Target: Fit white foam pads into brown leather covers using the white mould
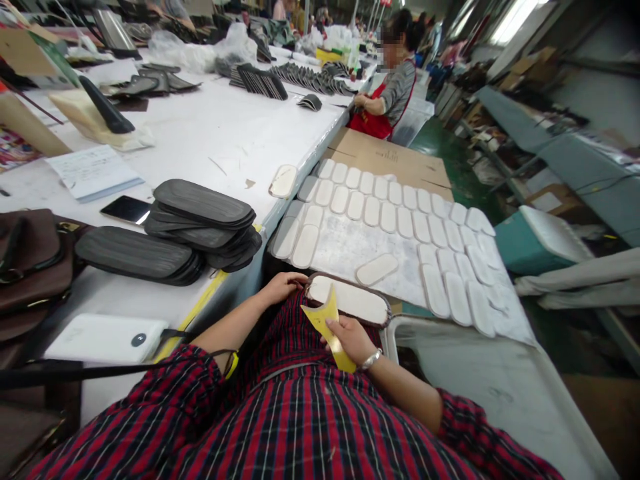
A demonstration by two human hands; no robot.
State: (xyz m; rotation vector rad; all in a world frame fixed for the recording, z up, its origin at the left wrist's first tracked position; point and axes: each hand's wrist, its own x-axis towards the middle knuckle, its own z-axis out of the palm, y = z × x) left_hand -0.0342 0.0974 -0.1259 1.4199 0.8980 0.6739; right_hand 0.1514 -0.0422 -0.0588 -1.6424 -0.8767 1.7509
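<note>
On my lap lies a dark-rimmed insole (355, 300) with a white-coated face. My left hand (283, 287) grips its near left end with curled fingers. In my right hand (353, 339) is a flat yellow scraper (327, 323), its forked tip resting on the insole's white surface. Just beyond, a board (360, 250) carries several white-coated insoles (395, 217) laid out in rows.
Stacks of dark insoles (200, 220) sit on the white table (210, 133) at my left, with a phone (126, 209), a brown bag (30, 260) and a white power bank (107, 337). A person in a red apron (387, 93) works farther along. A teal bin (530, 243) stands at right.
</note>
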